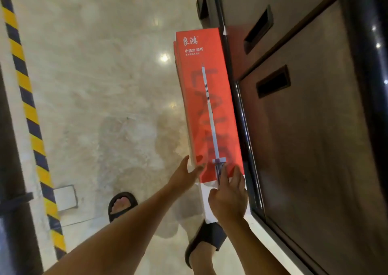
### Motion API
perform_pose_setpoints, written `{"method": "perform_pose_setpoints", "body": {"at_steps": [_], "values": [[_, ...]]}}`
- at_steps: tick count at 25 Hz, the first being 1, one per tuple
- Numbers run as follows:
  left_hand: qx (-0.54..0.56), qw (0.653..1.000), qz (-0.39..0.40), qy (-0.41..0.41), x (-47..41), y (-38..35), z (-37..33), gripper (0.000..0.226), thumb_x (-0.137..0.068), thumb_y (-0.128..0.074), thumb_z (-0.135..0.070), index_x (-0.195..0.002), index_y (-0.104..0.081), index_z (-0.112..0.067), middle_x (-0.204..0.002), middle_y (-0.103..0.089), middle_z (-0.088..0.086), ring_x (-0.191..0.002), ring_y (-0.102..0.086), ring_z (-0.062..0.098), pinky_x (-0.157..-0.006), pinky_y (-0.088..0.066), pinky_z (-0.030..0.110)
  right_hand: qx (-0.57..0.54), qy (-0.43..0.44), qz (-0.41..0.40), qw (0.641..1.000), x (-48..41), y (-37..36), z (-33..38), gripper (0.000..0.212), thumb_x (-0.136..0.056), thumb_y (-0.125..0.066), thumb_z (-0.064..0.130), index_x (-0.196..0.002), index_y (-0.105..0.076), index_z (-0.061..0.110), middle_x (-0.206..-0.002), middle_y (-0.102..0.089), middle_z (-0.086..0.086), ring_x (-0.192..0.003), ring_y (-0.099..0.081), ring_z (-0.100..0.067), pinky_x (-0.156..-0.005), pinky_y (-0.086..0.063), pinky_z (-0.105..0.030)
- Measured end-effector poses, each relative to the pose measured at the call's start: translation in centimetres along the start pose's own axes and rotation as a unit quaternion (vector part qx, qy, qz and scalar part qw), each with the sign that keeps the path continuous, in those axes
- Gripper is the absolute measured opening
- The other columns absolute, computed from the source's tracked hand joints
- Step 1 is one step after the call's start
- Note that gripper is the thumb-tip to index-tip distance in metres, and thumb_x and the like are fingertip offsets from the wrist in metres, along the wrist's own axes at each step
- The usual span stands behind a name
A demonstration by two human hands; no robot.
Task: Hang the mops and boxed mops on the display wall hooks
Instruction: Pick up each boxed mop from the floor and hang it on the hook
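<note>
A long red mop box [206, 98] with a printed mop picture and white lettering lies on a stack of like boxes, running away from me beside a dark cabinet. Its near end is white. My right hand [228, 197] rests flat on that white near end, fingers spread over the top face. My left hand [184, 175] reaches to the box's left edge, fingers apart and touching its side. Neither hand has closed around the box. No wall hooks are in view.
A dark wooden cabinet [310, 106] with recessed handles stands right against the boxes. Glossy marble floor [100, 85] spreads to the left. A yellow-black striped strip [31, 117] runs along the far left. My feet in black sandals [121, 205] stand below the box.
</note>
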State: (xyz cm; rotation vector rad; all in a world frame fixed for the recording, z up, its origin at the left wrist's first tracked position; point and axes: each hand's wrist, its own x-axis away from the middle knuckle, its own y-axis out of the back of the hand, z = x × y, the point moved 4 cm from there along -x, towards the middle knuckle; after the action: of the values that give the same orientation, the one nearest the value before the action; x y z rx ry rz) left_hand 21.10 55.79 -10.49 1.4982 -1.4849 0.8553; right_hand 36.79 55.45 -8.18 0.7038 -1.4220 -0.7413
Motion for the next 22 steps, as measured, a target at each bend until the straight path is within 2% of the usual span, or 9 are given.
{"method": "perform_pose_setpoints", "body": {"at_steps": [2,4,5,8,9,14,18,20,22], "values": [[0.06,0.998,0.028,0.002,-1.2,-0.2,-0.2,0.045,-0.1,-0.064,-0.044,-0.139,-0.044,-0.031,-0.13,-0.058,-0.017,-0.109,-0.062,0.012,-0.076,-0.055,0.015,0.024,0.027,-0.001,0.999,0.2,-0.3,-0.2,0.084,-0.081,-0.078,0.037,-0.156,-0.043,0.024,-0.157,-0.044,-0.02,-0.139,-0.049,-0.041,-0.097,-0.054,-0.053],[0.105,0.993,0.051,0.01,-2.8,-0.4,0.3,0.045,-0.095,-0.072,-0.046,-0.132,-0.054,-0.027,-0.137,-0.067,-0.002,-0.1,-0.069,0.012,-0.063,-0.056,0.013,0.017,0.052,0.0,0.999,-0.2,0.3,-0.8,0.077,-0.089,-0.071,0.041,-0.157,-0.038,0.031,-0.16,-0.039,-0.014,-0.141,-0.046,-0.037,-0.101,-0.052,-0.051],[0.118,0.991,0.055,0.02,-3.4,-0.4,0.6,0.055,-0.092,-0.075,-0.05,-0.136,-0.056,-0.023,-0.136,-0.068,0.003,-0.101,-0.07,0.015,-0.064,-0.059,0.019,-0.002,0.063,0.0,0.998,-0.6,0.8,-1.1,0.07,-0.093,-0.067,0.042,-0.156,-0.038,0.034,-0.16,-0.038,-0.01,-0.141,-0.044,-0.034,-0.103,-0.052,-0.05],[0.145,0.985,0.078,0.06,-3.9,-0.4,0.8,0.069,-0.085,-0.083,-0.047,-0.14,-0.051,-0.019,-0.132,-0.068,0.005,-0.114,-0.069,0.028,-0.092,-0.061,0.053,-0.085,0.054,0.014,0.995,-1.7,1.8,-2.3,0.052,-0.098,-0.061,0.036,-0.147,-0.047,0.035,-0.155,-0.04,0.0,-0.137,-0.048,-0.027,-0.105,-0.053,-0.046],[0.147,0.984,0.08,0.069,-3.7,-0.1,0.8,0.07,-0.084,-0.085,-0.043,-0.139,-0.049,-0.019,-0.13,-0.068,0.005,-0.115,-0.069,0.029,-0.094,-0.06,0.056,-0.121,0.039,0.015,0.992,-2.1,2.1,-2.6,0.046,-0.098,-0.06,0.035,-0.144,-0.049,0.034,-0.151,-0.043,0.002,-0.133,-0.053,-0.025,-0.103,-0.055,-0.045],[0.131,0.985,0.085,0.074,-1.8,3.0,2.4,0.084,-0.075,-0.093,-0.036,-0.141,-0.042,-0.024,-0.128,-0.068,0.002,-0.11,-0.071,0.025,-0.09,-0.062,0.056,-0.335,-0.014,-0.008,0.942,-3.1,4.9,-1.4,0.036,-0.101,-0.06,0.045,-0.135,-0.058,0.036,-0.134,-0.056,0.006,-0.12,-0.062,-0.019,-0.097,-0.056,-0.044],[0.162,0.984,0.063,0.04,3.3,7.0,3.4,0.081,-0.073,-0.094,-0.026,-0.138,-0.047,-0.026,-0.132,-0.063,-0.001,-0.107,-0.074,0.023,-0.086,-0.065,0.052,-0.44,0.0,-0.016,0.898,-3.1,8.8,1.6,0.028,-0.093,-0.068,0.055,-0.118,-0.056,0.06,-0.122,-0.056,0.029,-0.12,-0.06,-0.008,-0.105,-0.051,-0.041],[0.16,0.985,0.06,0.02,6.2,9.3,3.6,0.082,-0.07,-0.097,-0.026,-0.137,-0.049,-0.028,-0.133,-0.063,0.001,-0.107,-0.075,0.024,-0.087,-0.065,0.051,-0.499,-0.008,0.026,0.866,-2.6,11.5,4.0,0.038,-0.089,-0.071,0.057,-0.124,-0.054,0.053,-0.127,-0.056,0.027,-0.122,-0.057,-0.001,-0.111,-0.047,-0.041],[0.158,0.985,0.074,0.006,9.3,11.7,3.4,0.092,-0.061,-0.102,-0.029,-0.137,-0.05,-0.027,-0.135,-0.063,0.005,-0.112,-0.074,0.029,-0.09,-0.063,0.055,-0.549,-0.015,0.051,0.834,-1.9,15.0,6.9,0.074,-0.08,-0.072,0.069,-0.142,-0.052,0.034,-0.142,-0.055,0.014,-0.131,-0.054,-0.006,-0.116,-0.043,-0.04]]}}
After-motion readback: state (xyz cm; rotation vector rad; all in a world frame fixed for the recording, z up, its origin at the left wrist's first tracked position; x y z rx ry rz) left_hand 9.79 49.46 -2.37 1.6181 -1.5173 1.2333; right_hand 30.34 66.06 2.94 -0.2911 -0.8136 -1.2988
